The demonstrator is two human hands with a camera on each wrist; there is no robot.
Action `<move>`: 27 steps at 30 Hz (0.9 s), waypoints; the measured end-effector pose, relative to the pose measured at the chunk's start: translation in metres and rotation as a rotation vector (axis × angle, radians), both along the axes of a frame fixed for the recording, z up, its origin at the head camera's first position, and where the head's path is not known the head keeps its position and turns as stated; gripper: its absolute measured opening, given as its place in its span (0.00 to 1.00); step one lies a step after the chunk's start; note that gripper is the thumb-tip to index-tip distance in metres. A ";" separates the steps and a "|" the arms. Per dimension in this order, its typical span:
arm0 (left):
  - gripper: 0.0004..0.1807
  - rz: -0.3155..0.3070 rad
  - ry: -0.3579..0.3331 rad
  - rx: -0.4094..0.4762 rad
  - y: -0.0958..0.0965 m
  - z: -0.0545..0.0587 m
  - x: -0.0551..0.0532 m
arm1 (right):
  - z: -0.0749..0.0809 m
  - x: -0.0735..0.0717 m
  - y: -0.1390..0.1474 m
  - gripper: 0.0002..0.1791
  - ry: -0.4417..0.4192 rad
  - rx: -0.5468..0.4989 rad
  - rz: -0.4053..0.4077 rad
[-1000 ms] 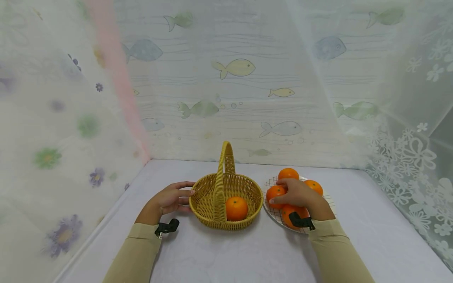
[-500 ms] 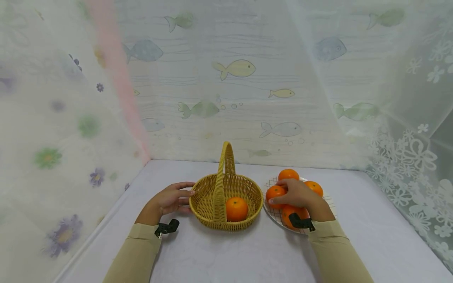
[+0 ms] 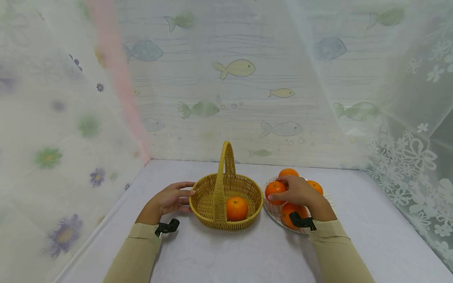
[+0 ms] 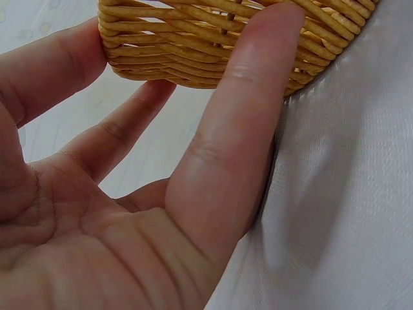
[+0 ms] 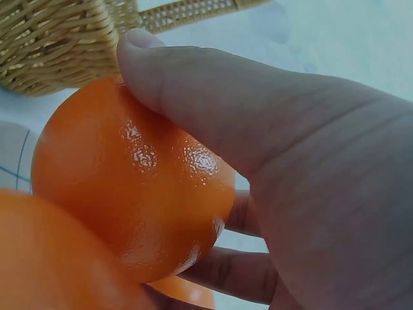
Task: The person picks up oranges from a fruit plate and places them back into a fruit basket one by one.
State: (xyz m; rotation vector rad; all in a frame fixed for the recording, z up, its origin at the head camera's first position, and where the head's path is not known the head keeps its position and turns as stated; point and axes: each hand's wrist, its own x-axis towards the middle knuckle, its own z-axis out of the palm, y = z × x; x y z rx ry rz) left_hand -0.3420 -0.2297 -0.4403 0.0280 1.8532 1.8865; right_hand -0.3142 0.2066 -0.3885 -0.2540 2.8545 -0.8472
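Observation:
My right hand [image 3: 298,192] grips an orange [image 3: 274,192] between thumb and fingers, at the left side of a white plate [image 3: 271,212] with a grid pattern. In the right wrist view, the thumb lies over the top of the held orange [image 5: 122,187] and the fingertips are hidden behind it. Several more oranges sit on the plate, one of them [image 3: 292,215] partly under my wrist. To the left stands a yellow woven basket [image 3: 201,215] with a single orange [image 3: 236,209] inside. My left hand [image 3: 173,198] touches the basket's left side with fairly straight fingers [image 4: 119,129].
The basket's tall arched handle [image 3: 221,184] rises across its middle. Both basket and plate rest on a white tablecloth [image 3: 226,255]. A curtain with fish drawings [image 3: 233,94] hangs behind, and flowered sheer fabric hangs at both sides.
My right hand has raised the gripped orange slightly from its place on the plate. The left hand and the basket have stayed put.

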 end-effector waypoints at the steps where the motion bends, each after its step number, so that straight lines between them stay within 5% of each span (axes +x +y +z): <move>1: 0.29 -0.001 -0.001 0.000 0.000 0.000 0.000 | 0.001 0.000 0.000 0.47 0.009 -0.006 0.007; 16: 0.30 0.002 0.003 0.003 0.000 -0.001 -0.001 | 0.016 0.009 -0.012 0.38 0.144 -0.073 0.057; 27: 0.30 0.010 0.003 -0.001 0.000 -0.002 -0.001 | 0.026 0.017 -0.021 0.36 0.163 -0.104 0.092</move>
